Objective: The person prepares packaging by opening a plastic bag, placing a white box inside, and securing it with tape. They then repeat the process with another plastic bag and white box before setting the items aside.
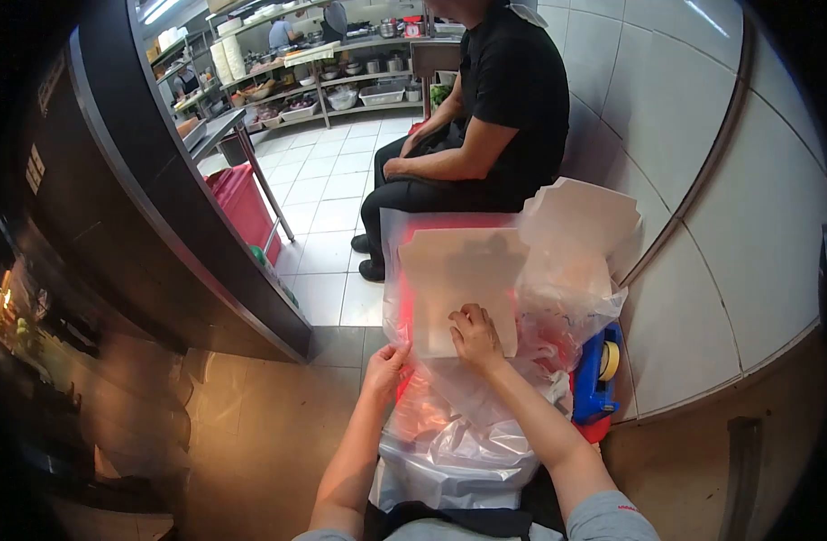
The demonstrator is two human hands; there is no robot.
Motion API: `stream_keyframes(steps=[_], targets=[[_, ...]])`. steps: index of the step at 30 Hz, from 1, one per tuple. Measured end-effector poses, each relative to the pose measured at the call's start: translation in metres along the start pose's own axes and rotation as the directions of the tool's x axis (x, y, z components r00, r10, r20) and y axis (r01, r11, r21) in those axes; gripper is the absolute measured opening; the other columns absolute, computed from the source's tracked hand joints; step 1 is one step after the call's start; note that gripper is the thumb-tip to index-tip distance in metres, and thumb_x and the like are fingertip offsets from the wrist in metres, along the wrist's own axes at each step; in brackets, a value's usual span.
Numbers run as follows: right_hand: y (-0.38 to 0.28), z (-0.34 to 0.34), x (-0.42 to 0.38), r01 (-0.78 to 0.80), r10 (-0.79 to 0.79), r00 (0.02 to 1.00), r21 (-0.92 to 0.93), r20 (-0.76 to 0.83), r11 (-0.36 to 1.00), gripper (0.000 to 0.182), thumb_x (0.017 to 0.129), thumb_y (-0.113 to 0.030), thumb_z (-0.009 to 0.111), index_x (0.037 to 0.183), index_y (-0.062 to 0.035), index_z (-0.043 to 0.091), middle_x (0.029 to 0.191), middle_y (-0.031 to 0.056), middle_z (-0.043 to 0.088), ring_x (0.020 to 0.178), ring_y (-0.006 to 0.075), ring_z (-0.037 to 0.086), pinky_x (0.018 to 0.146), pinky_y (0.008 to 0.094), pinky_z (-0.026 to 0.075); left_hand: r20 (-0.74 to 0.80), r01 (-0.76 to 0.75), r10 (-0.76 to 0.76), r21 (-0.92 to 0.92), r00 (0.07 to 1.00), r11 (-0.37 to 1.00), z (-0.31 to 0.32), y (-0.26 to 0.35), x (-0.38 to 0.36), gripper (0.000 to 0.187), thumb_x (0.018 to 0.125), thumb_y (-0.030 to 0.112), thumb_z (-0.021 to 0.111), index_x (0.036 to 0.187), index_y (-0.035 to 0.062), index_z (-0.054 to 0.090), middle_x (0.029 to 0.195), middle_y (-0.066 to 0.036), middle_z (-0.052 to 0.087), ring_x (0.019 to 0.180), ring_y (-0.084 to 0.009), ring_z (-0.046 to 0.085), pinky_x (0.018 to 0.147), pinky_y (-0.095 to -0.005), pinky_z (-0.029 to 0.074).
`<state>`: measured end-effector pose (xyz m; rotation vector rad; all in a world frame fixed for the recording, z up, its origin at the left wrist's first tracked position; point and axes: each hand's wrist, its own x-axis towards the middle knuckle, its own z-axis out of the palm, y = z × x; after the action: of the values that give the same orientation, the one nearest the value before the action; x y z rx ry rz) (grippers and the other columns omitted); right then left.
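A flat, light brown cardboard sheet (458, 279) with notched corners lies on a clear plastic sheet (392, 261), over a red surface. My right hand (475, 337) rests on the lower part of the cardboard, its fingers spread and slightly bent. At the left edge of the plastic, just beside the cardboard's lower left corner, my left hand (392, 362) pinches the plastic between thumb and fingers. More cardboard pieces (580, 216) lie at the right, partly inside a clear bag. Crumpled clear plastic (467, 451) covers the area nearest my body.
A blue tape dispenser (596, 379) with a yellowish roll stands at the right by the tiled wall (684, 316). A person in black (521, 99) sits just beyond the cardboard. A red bin (242, 203) and steel shelves (359, 99) are farther back, beyond a dark door frame.
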<state>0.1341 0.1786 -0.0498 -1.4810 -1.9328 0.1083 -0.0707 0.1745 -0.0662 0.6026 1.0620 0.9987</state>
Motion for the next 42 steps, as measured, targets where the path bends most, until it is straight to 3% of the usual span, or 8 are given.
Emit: stream_keyframes(steps=[10,16,19,26,31,34,38,42], targets=[[0.003,0.008,-0.002,-0.039,0.036,0.999,-0.085,-0.035,0.996,0.024,0.077,-0.013,0.060,0.101,-0.0105,0.056,0.103,0.0086,0.046,0.093,0.0258,0.050,0.078,0.0412,0.043,-0.020,-0.141,0.158,0.354,0.987,0.924,-0.045,0.000,-0.013,0.012,0.087,0.018,0.063,0.091,0.0069,0.062,0.077,0.002,0.059,0.060,-0.0060,0.051,0.056,-0.0213,0.045],[-0.002,0.004,0.001,-0.057,0.053,0.998,-0.090,-0.040,0.994,0.023,0.078,-0.013,0.060,0.100,-0.0101,0.056,0.101,0.0085,0.045,0.093,0.0260,0.049,0.078,0.0411,0.043,0.088,-0.173,0.185,-0.126,0.979,0.977,-0.019,-0.007,-0.033,0.012,0.090,0.016,0.058,0.099,0.0080,0.055,0.078,0.003,0.053,0.071,-0.0037,0.050,0.063,-0.0168,0.042],[0.002,0.007,-0.002,-0.049,0.044,0.998,-0.087,-0.050,0.995,0.023,0.078,-0.014,0.060,0.100,-0.0106,0.056,0.101,0.0084,0.045,0.093,0.0262,0.049,0.078,0.0411,0.042,0.271,-0.406,0.378,0.057,0.885,0.912,-0.033,-0.029,-0.012,0.016,0.091,0.016,0.056,0.105,0.0098,0.051,0.069,0.004,0.048,0.060,-0.0033,0.048,0.054,-0.0176,0.041],[0.001,0.007,-0.001,-0.055,0.048,0.996,-0.111,-0.070,0.992,0.023,0.077,-0.013,0.061,0.100,-0.0114,0.057,0.101,0.0083,0.046,0.093,0.0266,0.049,0.079,0.0411,0.042,-0.010,-0.161,0.248,0.737,0.969,0.657,-0.040,-0.004,-0.034,0.030,0.090,0.016,0.055,0.116,0.0038,0.047,0.072,-0.008,0.056,0.070,-0.0153,0.057,0.065,-0.0315,0.048],[0.001,-0.012,0.000,0.059,-0.041,0.963,0.061,-0.265,0.996,0.019,0.075,-0.006,0.060,0.094,-0.0089,0.059,0.097,0.0094,0.049,0.092,0.0265,0.050,0.079,0.0402,0.041,0.110,-0.259,0.659,0.957,0.744,0.132,-0.039,0.032,-0.067,0.029,0.085,0.007,0.053,0.114,0.0024,0.049,0.087,-0.018,0.058,0.082,-0.0336,0.059,0.071,-0.0398,0.048],[-0.006,-0.044,0.000,0.055,0.004,0.908,0.128,-0.419,0.990,0.016,0.074,-0.001,0.057,0.089,-0.0051,0.059,0.092,0.0118,0.050,0.089,0.0283,0.050,0.079,0.0399,0.040,0.385,-0.751,0.778,0.641,0.496,0.162,0.034,0.079,-0.076,0.024,0.082,-0.004,0.049,0.106,-0.0008,0.053,0.097,-0.017,0.058,0.087,-0.0350,0.058,0.080,-0.0393,0.047],[0.004,-0.046,-0.006,0.015,0.028,0.964,0.160,-0.263,0.987,0.022,0.070,0.001,0.057,0.091,-0.0042,0.057,0.094,0.0137,0.050,0.091,0.0314,0.051,0.080,0.0414,0.041,0.864,-0.898,0.261,0.381,0.430,0.220,0.104,0.063,-0.031,0.036,0.092,0.017,0.046,0.125,0.0028,0.046,0.132,-0.017,0.043,0.122,-0.0299,0.043,0.099,-0.0410,0.036],[0.022,-0.025,-0.021,-0.028,0.037,0.985,0.057,-0.168,0.998,0.023,0.069,0.002,0.053,0.091,-0.0035,0.054,0.095,0.0154,0.049,0.091,0.0331,0.051,0.080,0.0426,0.041,0.791,-0.723,0.020,0.569,0.611,-0.393,0.089,0.013,0.052,0.067,0.093,0.052,0.029,0.145,0.0119,0.014,0.152,-0.007,0.010,0.140,-0.0285,0.006,0.108,-0.0568,0.009]])
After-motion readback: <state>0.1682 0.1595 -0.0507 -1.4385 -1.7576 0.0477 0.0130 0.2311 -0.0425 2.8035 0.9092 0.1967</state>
